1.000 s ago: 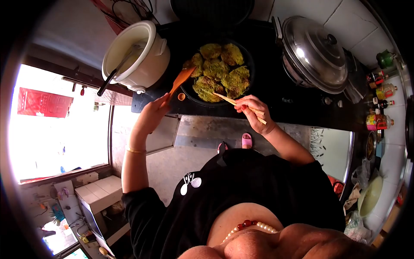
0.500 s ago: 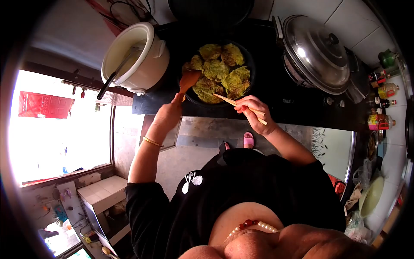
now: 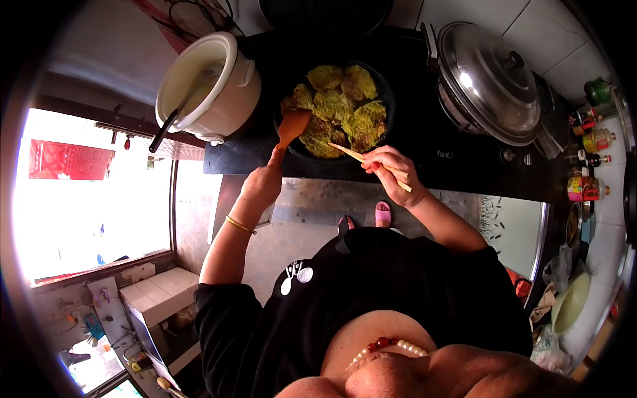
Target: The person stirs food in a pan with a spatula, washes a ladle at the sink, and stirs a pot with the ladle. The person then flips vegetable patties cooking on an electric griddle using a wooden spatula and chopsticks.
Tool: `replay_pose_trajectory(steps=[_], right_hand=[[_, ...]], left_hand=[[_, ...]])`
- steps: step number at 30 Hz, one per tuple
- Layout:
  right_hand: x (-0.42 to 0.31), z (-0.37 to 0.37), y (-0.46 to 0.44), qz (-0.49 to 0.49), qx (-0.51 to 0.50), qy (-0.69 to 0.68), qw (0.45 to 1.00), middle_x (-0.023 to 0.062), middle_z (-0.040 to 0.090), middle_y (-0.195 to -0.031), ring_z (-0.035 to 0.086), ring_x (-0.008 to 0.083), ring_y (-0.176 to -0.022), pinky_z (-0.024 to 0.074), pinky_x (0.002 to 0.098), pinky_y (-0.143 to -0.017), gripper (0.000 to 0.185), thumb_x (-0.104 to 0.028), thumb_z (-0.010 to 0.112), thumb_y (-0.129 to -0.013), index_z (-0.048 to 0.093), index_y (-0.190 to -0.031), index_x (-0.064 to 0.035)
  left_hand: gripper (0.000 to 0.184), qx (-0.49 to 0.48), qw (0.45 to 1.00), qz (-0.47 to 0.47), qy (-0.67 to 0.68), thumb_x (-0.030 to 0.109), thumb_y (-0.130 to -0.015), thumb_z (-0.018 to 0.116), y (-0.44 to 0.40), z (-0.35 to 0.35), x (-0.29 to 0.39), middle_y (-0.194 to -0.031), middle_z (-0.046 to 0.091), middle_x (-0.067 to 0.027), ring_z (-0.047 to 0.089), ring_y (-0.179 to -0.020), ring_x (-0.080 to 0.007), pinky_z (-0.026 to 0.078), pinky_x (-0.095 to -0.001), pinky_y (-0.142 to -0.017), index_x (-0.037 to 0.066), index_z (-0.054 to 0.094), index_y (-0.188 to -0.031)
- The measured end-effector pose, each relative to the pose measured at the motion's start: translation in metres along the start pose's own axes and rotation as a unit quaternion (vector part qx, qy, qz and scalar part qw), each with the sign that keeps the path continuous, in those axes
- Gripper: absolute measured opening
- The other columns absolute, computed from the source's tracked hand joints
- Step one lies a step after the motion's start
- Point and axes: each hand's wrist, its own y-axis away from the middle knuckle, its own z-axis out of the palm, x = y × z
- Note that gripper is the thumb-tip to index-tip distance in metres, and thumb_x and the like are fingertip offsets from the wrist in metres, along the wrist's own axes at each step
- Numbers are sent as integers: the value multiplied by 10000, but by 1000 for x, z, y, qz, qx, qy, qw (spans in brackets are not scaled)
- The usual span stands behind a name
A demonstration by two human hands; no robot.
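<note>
Several green-yellow fritters (image 3: 333,106), browned in patches, lie close together in a round black pan (image 3: 388,99). My left hand (image 3: 263,184) is closed around the handle of a brown wooden spatula (image 3: 293,126), whose blade is over the pan's left edge, by the lower-left fritters. Whether the blade touches one, I cannot tell. Between the fingers of my right hand (image 3: 393,174) is a pair of wooden chopsticks (image 3: 358,156); their tips reach the lowest fritter at the pan's near side.
Left of the pan stands a cream pot (image 3: 229,99) with a black-handled ladle (image 3: 174,119) in it. A large lidded steel wok (image 3: 488,83) sits on the right. Bottles (image 3: 584,188) line the right wall. A dark lid (image 3: 325,14) is behind the pan.
My left hand and the spatula have shifted slightly, toward me and to the right. My right hand and the chopsticks have stayed almost where they were.
</note>
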Motion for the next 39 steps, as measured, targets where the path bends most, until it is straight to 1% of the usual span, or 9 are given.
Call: replay_pose_trajectory(steps=[5,9,13,19,21,25,29,35,39], right_hand=[[0,-1,0,-1,4,-8,1000,112,573,-912,607,175,-749,511,267,-680,82,17,510,-878,574,-928,3],[0,1,1,2,6,-4,1000,112,577,-907,607,177,-745,509,268,-676,73,15,516,-876,578,-911,0],[2,1,3,10,8,1,1000,115,578,-912,605,186,-755,506,270,-671,67,13,523,-871,582,-896,-7],[-1,1,4,12,3,7,1000,117,577,-926,603,192,-776,506,276,-674,63,14,531,-861,583,-887,-11],[0,1,3,1,3,16,1000,116,576,-924,602,193,-771,505,275,-675,68,16,527,-862,582,-891,-11],[-4,0,1,11,-3,9,1000,116,574,-918,601,194,-768,502,276,-684,71,19,524,-862,578,-897,-11],[-2,1,1,19,0,-9,1000,119,573,-916,603,195,-770,501,275,-691,73,23,525,-860,576,-897,-12],[-3,-1,2,13,0,15,1000,121,577,-933,608,193,-788,503,273,-695,80,29,525,-858,582,-898,-10],[-1,-1,1,14,7,-3,1000,116,579,-938,610,190,-782,502,272,-694,82,27,522,-861,584,-900,-12]], left_hand=[[465,21,975,-21,218,179,-881,535,8,-36,-3,-986,606,-254,594,-958,-379,473,-333,-784,62,434,-1320],[472,85,980,27,177,187,-891,510,-4,-39,-7,-895,618,-248,614,-859,-385,486,-410,-715,55,404,-1332],[511,99,987,123,-36,220,-913,447,-75,64,-80,-789,628,-238,623,-729,-389,488,-478,-638,37,315,-1372],[531,-20,996,-4,-89,133,-898,447,-51,18,-18,-1160,543,-264,631,-671,-334,515,-398,-582,-25,278,-1376],[505,-41,996,-55,-50,135,-906,459,-46,-3,0,-1117,573,-254,642,-742,-327,520,-386,-631,2,315,-1372],[432,134,972,59,185,187,-894,518,-47,-6,-31,-947,619,-246,614,-869,-379,506,-395,-708,41,450,-1295],[467,132,972,70,183,183,-893,500,-54,-19,-25,-881,619,-259,613,-822,-395,505,-412,-679,44,403,-1328],[575,21,995,38,-86,221,-884,458,-89,34,-31,-812,636,-228,631,-703,-366,510,-460,-627,13,272,-1386],[538,146,968,194,-59,218,-881,486,-120,82,-91,-930,640,-215,637,-784,-360,513,-436,-703,19,337,-1358]])
